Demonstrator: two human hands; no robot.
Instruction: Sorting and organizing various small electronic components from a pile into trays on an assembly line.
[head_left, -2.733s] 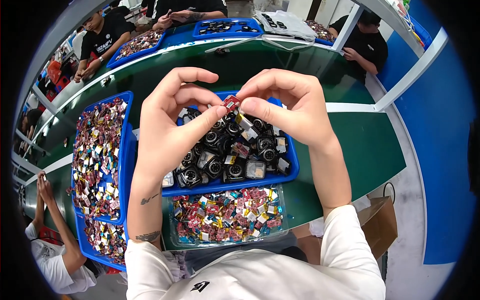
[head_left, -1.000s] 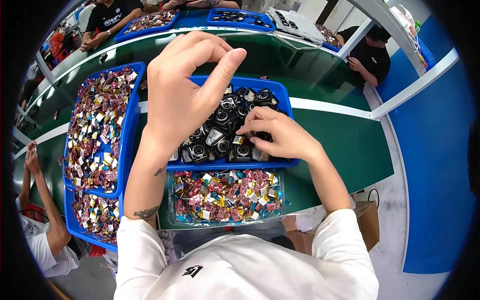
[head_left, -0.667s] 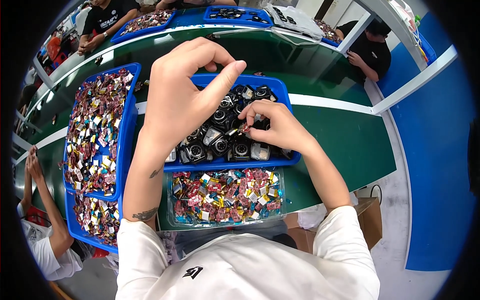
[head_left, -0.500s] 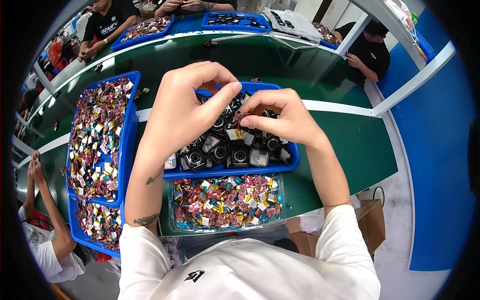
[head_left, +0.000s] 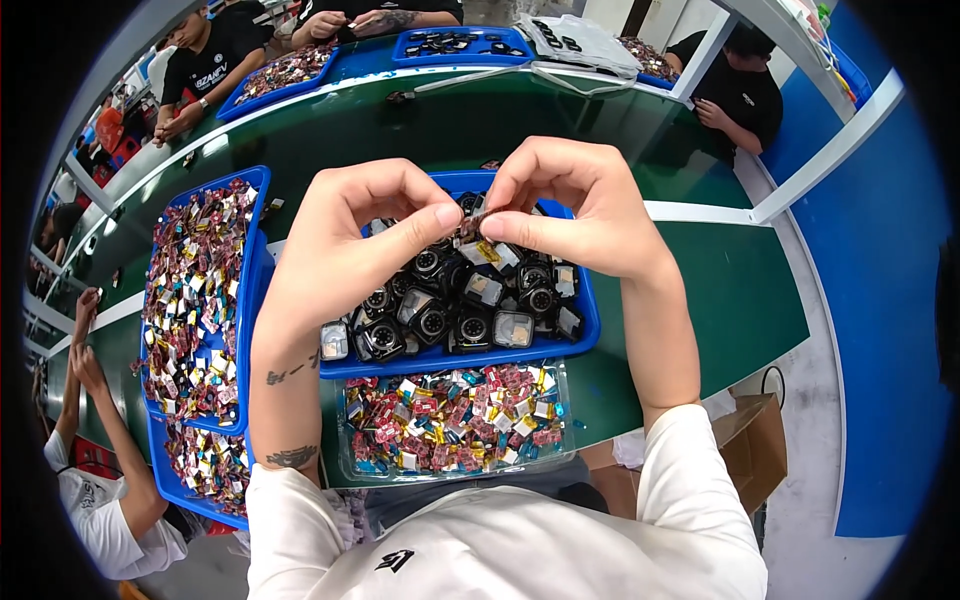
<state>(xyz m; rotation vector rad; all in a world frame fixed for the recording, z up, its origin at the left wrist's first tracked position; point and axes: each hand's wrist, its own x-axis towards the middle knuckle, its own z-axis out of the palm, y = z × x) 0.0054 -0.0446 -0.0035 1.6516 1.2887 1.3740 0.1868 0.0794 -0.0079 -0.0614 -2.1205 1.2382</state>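
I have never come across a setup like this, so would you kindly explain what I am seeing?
There is no machine: these are a person's bare left hand and right hand. Every picture comes from one wide camera worn on the head, looking down, so straight edges bend. On the green table stands a blue tray of black watch-like cases; nearer the body, a clear tray holds small coloured parts. The right fingertips pinch a small reddish part; whether the left ones grip it too is unclear.
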